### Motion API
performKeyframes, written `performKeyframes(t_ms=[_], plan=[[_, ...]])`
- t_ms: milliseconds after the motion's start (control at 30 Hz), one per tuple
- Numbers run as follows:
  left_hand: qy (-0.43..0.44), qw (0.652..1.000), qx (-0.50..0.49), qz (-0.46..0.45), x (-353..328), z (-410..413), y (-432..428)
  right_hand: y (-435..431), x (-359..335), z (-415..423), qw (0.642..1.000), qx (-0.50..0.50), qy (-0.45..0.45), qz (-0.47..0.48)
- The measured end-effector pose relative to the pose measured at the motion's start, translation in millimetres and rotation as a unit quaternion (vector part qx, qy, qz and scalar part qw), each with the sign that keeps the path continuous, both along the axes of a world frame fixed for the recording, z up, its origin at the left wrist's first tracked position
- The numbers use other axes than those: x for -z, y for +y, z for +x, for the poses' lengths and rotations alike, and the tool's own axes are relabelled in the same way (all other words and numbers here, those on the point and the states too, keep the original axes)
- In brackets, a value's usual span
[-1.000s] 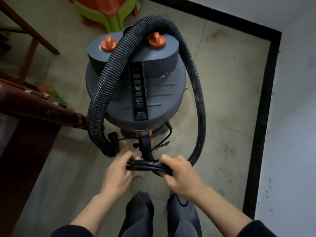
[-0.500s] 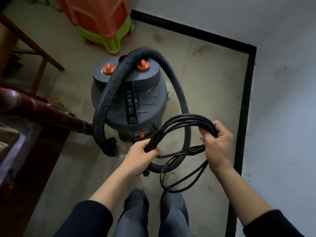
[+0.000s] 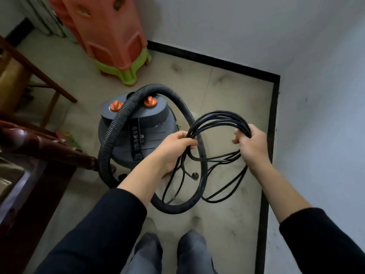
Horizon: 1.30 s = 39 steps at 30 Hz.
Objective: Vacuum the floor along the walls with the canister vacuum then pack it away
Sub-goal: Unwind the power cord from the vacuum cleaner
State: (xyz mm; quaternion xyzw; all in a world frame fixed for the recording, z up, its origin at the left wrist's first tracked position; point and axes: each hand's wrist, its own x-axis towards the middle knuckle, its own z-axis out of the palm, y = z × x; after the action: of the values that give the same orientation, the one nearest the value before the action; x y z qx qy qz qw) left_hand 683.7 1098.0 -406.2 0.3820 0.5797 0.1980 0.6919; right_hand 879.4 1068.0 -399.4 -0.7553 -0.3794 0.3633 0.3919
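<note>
The grey canister vacuum [image 3: 152, 123] with two orange knobs stands on the tiled floor in a corner. Its black ribbed hose [image 3: 116, 123] arches over the lid and loops down to the floor in front. A coil of black power cord [image 3: 217, 117] hangs between my hands above the floor, right of the canister. My left hand [image 3: 175, 145] grips the coil's left side. My right hand [image 3: 250, 145] grips its right side. Loose loops and the plug [image 3: 194, 176] dangle below the coil.
Stacked orange and green plastic stools [image 3: 118, 48] stand against the far wall. A wooden chair [image 3: 39, 72] and a dark wooden armrest [image 3: 49, 147] are on the left. White walls with a black skirting [image 3: 274, 119] close the corner on the right. My legs are below.
The head has risen and the vacuum looks farther away. My hands lifted the cord from a tight bundle near the vacuum's base and spread it into a wide coil.
</note>
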Motion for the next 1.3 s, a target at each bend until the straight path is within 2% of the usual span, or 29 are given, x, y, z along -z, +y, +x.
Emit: performKeyframes(t_ms=[100, 200, 233, 267, 300, 333, 367, 400, 467, 533, 600, 667, 700, 767, 833, 900, 967, 1100, 1300], plan=[[0.015, 0.999, 0.015, 0.029, -6, 9, 20, 7, 7, 12, 0.998, -0.047, 0.02, -0.03], [-0.078, 0.997, 0.006, 0.02, -8, 4, 33, 17, 12, 23, 0.998, -0.055, 0.017, -0.022], [-0.074, 0.997, 0.01, 0.035, -4, -2, 36, 21, 13, 25, 0.998, -0.064, 0.006, -0.014], [-0.018, 0.997, 0.024, 0.068, 4, -10, 37, 24, 14, 25, 0.997, -0.081, -0.006, -0.012], [0.085, 0.988, 0.05, 0.116, 14, -20, 37, 27, 15, 23, 0.995, -0.101, -0.018, -0.018], [0.206, 0.96, 0.09, 0.166, 28, -33, 36, 28, 18, 19, 0.992, -0.122, -0.027, -0.029], [0.312, 0.916, 0.148, 0.206, 43, -48, 34, 30, 22, 12, 0.989, -0.139, -0.03, -0.043], [0.39, 0.862, 0.219, 0.238, 58, -64, 33, 31, 27, 4, 0.986, -0.15, -0.031, -0.059], [0.483, 0.741, 0.378, 0.273, 84, -94, 35, 36, 40, -15, 0.982, -0.158, -0.031, -0.096], [0.53, 0.625, 0.508, 0.265, 99, -117, 44, 43, 56, -33, 0.979, -0.155, -0.015, -0.134], [0.544, 0.528, 0.598, 0.26, 109, -132, 57, 50, 74, -50, 0.976, -0.143, 0.017, -0.164], [0.533, 0.453, 0.657, 0.281, 117, -143, 72, 57, 89, -67, 0.973, -0.122, 0.05, -0.188], [0.518, 0.435, 0.675, 0.294, 119, -147, 79, 61, 96, -74, 0.972, -0.105, 0.077, -0.198], [0.476, 0.423, 0.697, 0.329, 126, -158, 93, 72, 106, -87, 0.963, -0.071, 0.141, -0.22], [0.42, 0.419, 0.694, 0.407, 132, -168, 105, 85, 113, -96, 0.953, -0.056, 0.171, -0.245], [0.373, 0.385, 0.681, 0.499, 136, -174, 114, 94, 121, -101, 0.948, -0.055, 0.182, -0.255], [0.335, 0.37, 0.663, 0.558, 147, -179, 124, 101, 131, -104, 0.947, -0.063, 0.184, -0.257], [0.315, 0.36, 0.651, 0.59, 152, -170, 140, 112, 147, -111, 0.943, -0.091, 0.186, -0.262], [0.36, 0.361, 0.627, 0.59, 155, -145, 156, 148, 160, -110, 0.942, -0.122, 0.171, -0.261]])
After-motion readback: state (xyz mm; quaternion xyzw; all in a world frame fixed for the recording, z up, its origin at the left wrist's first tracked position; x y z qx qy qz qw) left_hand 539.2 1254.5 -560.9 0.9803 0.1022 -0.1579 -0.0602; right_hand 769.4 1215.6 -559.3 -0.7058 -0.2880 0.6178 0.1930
